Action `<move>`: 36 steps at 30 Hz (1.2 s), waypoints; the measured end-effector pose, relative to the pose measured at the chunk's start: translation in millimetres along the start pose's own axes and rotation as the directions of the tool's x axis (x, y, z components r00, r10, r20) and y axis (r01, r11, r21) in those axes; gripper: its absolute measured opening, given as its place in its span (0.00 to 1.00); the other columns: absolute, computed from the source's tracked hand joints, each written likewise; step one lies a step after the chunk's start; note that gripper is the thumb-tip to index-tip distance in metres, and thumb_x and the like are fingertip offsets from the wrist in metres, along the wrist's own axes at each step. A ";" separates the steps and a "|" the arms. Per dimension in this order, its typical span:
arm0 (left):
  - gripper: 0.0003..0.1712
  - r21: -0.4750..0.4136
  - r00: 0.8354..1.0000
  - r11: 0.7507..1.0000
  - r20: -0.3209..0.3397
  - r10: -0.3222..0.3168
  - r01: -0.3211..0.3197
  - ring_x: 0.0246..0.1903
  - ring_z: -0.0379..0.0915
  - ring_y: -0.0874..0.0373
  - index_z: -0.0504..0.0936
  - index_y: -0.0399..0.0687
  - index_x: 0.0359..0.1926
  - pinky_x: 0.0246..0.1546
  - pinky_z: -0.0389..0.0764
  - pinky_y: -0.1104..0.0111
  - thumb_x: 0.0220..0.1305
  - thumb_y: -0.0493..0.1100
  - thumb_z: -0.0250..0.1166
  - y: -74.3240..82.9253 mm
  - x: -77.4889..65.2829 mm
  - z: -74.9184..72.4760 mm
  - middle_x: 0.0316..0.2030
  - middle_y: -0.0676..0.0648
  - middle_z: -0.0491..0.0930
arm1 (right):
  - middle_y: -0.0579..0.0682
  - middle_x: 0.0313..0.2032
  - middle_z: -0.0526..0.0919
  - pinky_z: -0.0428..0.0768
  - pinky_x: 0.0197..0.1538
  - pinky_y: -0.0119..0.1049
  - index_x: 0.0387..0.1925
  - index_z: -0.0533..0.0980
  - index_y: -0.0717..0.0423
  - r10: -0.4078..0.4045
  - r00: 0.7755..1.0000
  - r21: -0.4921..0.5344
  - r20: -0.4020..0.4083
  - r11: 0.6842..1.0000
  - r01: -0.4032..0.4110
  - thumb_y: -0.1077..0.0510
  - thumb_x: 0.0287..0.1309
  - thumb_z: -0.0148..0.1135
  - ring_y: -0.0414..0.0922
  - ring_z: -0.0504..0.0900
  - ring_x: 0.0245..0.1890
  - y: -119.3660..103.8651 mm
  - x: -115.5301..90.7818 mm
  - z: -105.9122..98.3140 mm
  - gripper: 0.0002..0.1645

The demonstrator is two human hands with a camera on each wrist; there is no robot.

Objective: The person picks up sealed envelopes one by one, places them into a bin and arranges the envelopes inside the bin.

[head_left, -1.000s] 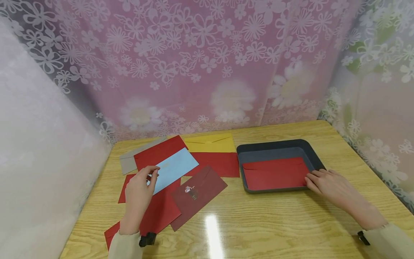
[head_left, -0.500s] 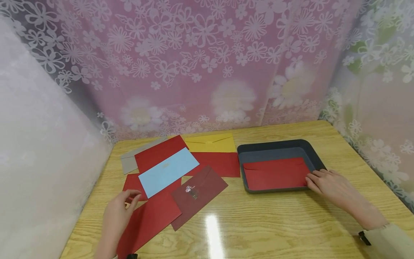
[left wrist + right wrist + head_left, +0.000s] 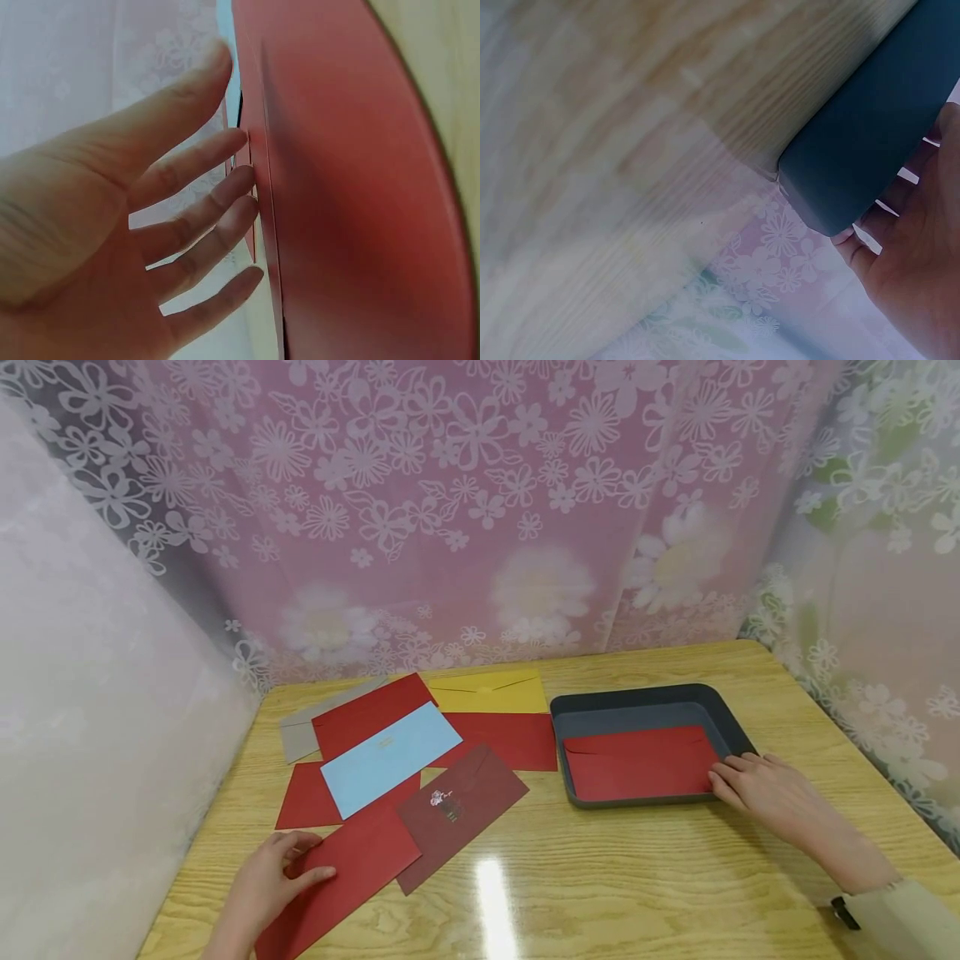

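Note:
My left hand (image 3: 266,878) is at the upper left edge of a red envelope (image 3: 363,864) lying at the table's front left. Its thumb is over the envelope's face, and the other fingertips are at the edge. In the left wrist view, those slightly bent fingers (image 3: 225,187) meet or nearly meet the edge without closing round it. At the right, my right hand (image 3: 776,797) holds the near right corner of a dark grey tray (image 3: 633,701), fingers over its rim. One red envelope (image 3: 637,766) lies flat inside the tray.
A light blue envelope (image 3: 393,758) and a maroon envelope (image 3: 461,818) with a printed flower overlap the front red one or its neighbours. Behind them lie more red envelopes (image 3: 517,742), a yellow envelope (image 3: 487,692) and a grey envelope (image 3: 300,739). Floral curtain (image 3: 450,568) encloses the wooden table.
My left hand has moved from the light blue envelope toward me and to the left, down to the front red envelope, its thumb spreading from the fingers. My right hand and the tray stay put.

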State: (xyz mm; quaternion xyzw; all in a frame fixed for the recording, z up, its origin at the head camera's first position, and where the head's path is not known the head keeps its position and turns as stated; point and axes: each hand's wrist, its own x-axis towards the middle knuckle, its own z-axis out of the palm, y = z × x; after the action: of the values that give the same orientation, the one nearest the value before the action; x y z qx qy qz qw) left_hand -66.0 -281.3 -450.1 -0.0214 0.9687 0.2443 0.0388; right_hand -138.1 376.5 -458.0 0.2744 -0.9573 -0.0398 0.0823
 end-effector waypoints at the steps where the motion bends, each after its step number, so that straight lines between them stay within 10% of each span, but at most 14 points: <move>1: 0.34 0.000 1.000 1.000 0.003 0.007 -0.007 0.46 0.79 0.49 0.84 0.43 0.53 0.48 0.82 0.54 0.48 0.55 0.82 0.0 -0.2 0.6 0.50 0.43 0.80 | 0.58 0.46 0.86 0.79 0.52 0.59 0.47 0.84 0.63 0.001 1.000 0.000 0.003 1.000 -0.001 0.57 0.61 0.64 0.59 0.83 0.47 0.0 -0.2 0.0 0.16; 11: 0.44 0.042 1.000 0.999 0.009 0.012 -0.012 0.40 0.75 0.53 0.78 0.38 0.55 0.40 0.79 0.57 0.39 0.54 0.86 2.1 4.6 6.0 0.40 0.46 0.79 | 0.58 0.47 0.86 0.78 0.52 0.60 0.47 0.84 0.62 0.004 1.000 0.003 0.012 1.000 -0.004 0.57 0.61 0.64 0.60 0.83 0.47 -0.6 -1.2 0.1 0.16; 24: 0.33 -0.018 0.994 0.996 -0.067 0.086 -0.088 0.45 0.77 0.52 0.81 0.45 0.51 0.47 0.80 0.55 0.44 0.51 0.84 5.2 4.8 7.7 0.44 0.49 0.82 | 0.55 0.42 0.86 0.80 0.48 0.58 0.44 0.84 0.61 0.011 0.999 0.009 -0.043 1.000 -0.011 0.57 0.60 0.66 0.57 0.84 0.42 0.0 0.4 1.1 0.14; 36: 0.13 0.061 0.919 0.977 -0.332 0.212 -0.203 0.40 0.80 0.50 0.85 0.43 0.49 0.41 0.83 0.51 0.64 0.37 0.71 19.4 14.8 8.1 0.40 0.46 0.85 | 0.53 0.40 0.85 0.81 0.45 0.56 0.42 0.84 0.60 -0.010 0.997 0.005 -0.070 1.000 0.010 0.58 0.58 0.67 0.55 0.84 0.39 0.1 0.7 1.4 0.12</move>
State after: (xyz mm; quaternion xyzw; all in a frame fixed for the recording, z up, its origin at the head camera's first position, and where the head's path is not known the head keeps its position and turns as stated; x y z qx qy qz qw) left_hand -81.4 -260.8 -449.3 0.0403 0.9608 0.2276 -0.1532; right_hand -139.1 376.2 -459.3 0.2806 -0.9525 -0.0280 0.1151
